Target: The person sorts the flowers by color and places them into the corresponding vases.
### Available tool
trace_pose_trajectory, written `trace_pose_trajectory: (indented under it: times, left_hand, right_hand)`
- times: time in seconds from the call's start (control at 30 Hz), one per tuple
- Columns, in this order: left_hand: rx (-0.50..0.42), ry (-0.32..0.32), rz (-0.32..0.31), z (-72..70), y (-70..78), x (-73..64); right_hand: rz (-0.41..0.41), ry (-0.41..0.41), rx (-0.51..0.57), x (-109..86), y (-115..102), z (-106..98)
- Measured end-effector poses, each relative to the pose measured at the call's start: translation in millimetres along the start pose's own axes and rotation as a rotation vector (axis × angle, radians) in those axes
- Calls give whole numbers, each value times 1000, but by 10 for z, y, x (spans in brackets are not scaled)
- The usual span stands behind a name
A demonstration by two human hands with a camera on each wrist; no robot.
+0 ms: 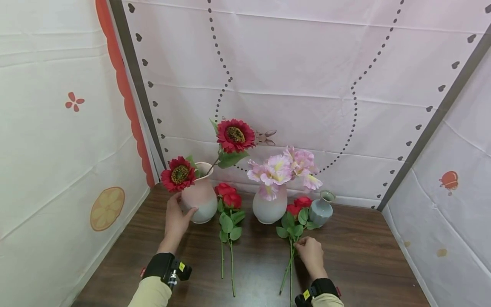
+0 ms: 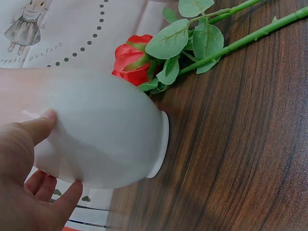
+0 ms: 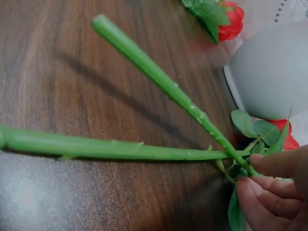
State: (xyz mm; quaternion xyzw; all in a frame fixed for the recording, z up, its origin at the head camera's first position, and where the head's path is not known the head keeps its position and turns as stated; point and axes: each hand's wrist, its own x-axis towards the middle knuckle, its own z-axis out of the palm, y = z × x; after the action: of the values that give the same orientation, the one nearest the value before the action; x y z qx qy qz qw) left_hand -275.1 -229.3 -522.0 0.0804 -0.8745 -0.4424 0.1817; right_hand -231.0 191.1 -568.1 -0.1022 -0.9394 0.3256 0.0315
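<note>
My left hand (image 1: 177,218) grips the pink-and-white vase (image 1: 199,200) at its lower left side, thumb in front and fingers round the side. Two red sunflower-like flowers (image 1: 235,135) stand in that vase. In the left wrist view the vase (image 2: 106,130) fills the middle, its base near the wooden table. My right hand (image 1: 310,255) pinches a green rose stem (image 1: 286,273) just below its leaves. Two stems (image 3: 159,79) cross at the fingertips in the right wrist view, one raised off the table. The red rose heads (image 1: 299,205) lie by a small blue vase (image 1: 321,209).
Between the hands, more red roses (image 1: 229,196) lie with stems toward me on the wooden table (image 1: 261,264). A second pale vase (image 1: 270,207) holds pink flowers (image 1: 281,168). Printed cloth walls (image 1: 291,59) close off the back and both sides.
</note>
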Motion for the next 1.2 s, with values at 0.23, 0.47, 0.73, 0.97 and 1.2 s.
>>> trace_pose_trajectory:
  times: [0.23,0.47,0.73,0.97,1.2]
  left_hand:
    - [-3,0,-10,-11,3,-1]
    - [-6,-9,-17,-8,-6,-10]
    - [0,9,2,-6,-5,-11]
    - [-2,3,12,-3,8,-8]
    - [-2,-10,7,-11,20,-7]
  right_hand:
    - [22,-9,-23,18,-19,31]
    - [53,-29,37,18,-27,4]
    - [75,-14,149,8,-26,-47]
    - [23,22,284,2,-90,-130]
    - [-5,43,353,13,-217,-278]
